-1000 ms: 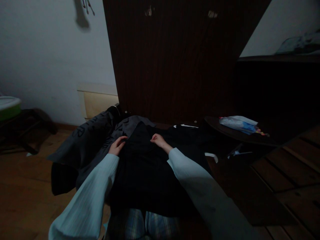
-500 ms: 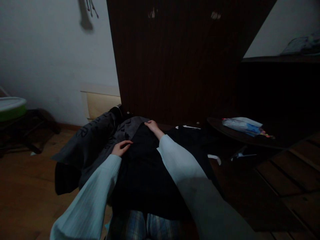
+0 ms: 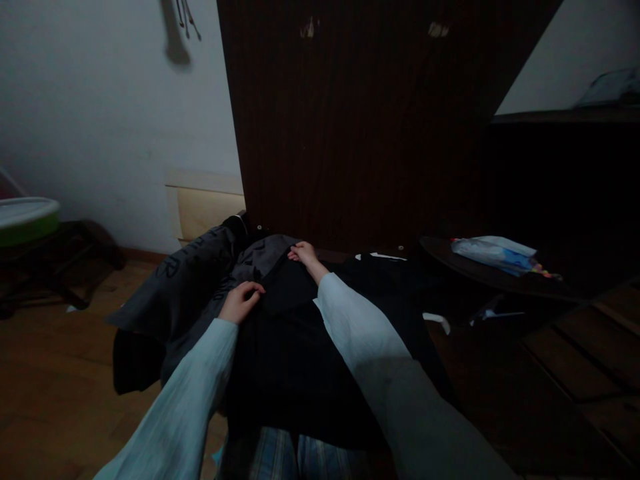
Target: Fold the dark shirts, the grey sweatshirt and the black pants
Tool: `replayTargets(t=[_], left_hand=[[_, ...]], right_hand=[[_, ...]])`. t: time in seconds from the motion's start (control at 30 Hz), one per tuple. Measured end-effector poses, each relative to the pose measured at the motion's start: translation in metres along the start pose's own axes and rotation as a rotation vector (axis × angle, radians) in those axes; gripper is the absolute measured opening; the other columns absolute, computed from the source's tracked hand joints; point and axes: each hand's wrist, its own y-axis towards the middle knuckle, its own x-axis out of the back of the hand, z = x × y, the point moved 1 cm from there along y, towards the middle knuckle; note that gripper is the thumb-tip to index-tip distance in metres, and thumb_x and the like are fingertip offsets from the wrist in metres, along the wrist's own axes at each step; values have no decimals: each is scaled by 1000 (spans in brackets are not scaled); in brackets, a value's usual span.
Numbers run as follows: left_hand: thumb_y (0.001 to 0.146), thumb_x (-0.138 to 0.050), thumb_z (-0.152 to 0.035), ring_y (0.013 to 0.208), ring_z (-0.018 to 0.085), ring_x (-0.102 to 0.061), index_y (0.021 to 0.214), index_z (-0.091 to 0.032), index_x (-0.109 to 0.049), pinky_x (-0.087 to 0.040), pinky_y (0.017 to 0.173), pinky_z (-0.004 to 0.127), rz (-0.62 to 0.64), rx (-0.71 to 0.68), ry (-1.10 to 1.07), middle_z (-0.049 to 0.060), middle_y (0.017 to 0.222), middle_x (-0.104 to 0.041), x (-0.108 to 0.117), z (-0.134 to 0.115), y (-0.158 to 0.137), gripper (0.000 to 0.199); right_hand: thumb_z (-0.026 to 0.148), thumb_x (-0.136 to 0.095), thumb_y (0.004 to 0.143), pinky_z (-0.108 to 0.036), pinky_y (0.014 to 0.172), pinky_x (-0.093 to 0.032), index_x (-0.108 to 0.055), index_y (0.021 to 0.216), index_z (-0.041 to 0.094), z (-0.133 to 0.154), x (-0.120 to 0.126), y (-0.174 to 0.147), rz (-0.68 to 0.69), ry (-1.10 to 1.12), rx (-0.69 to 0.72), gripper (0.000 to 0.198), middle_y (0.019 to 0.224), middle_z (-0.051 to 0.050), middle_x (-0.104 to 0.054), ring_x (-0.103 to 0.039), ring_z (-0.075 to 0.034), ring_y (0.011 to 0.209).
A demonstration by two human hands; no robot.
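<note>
A black garment lies spread in front of me, with white strips showing at its far and right edges. My left hand is closed in a pinch on its left edge. Farther up that same edge, my right hand is also closed, thumb and fingers pinching the black cloth. To the left of both hands lies a dark grey garment with black lettering, partly under the black one. The black garment's exact kind is hard to make out in the dim light.
A dark wooden panel rises right behind the clothes. On the right, a plastic packet rests on a dark rounded shelf. A green and white basin sits on a dark stool at the left.
The fingers of both hands have curled in more on the black garment's edge. The whole view has shifted slightly; the clothes lie much as before.
</note>
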Motion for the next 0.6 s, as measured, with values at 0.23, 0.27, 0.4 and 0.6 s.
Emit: replayTargets(t=[0.23,0.27,0.4,0.6], left_hand=[[71,-45,-24,78,19,-59,79,-19,-65,-46,78,31,-3,82,243,4,80,-62,5,5,8,22],[71,-46,-26,80,19,-60,80,-19,-65,-46,80,32,33,104,253,4,82,-63,4,9,8,22],[73,-48,-34,104,21,-54,103,-21,-59,-39,94,33,155,149,127,4,109,-62,4,21,-1,35],[66,-57,-49,114,23,-48,125,-19,-39,-40,95,36,129,319,-37,9,127,-50,13,21,-33,69]], right_hand=[[14,-55,76,-28,81,-46,-46,102,16,6,-20,-5,47,67,93,28,95,-7,-66,-62,-11,85],[14,-56,75,-29,85,-44,-44,109,16,4,-22,-8,78,59,107,36,104,-10,-63,-60,-12,92],[23,-57,75,-33,95,-37,-31,129,16,-4,-17,-32,204,-106,243,61,129,-15,-45,-48,-17,114],[43,-51,79,-44,105,-20,-36,131,23,-21,13,-94,330,-630,511,58,141,-10,-27,-19,-25,131]])
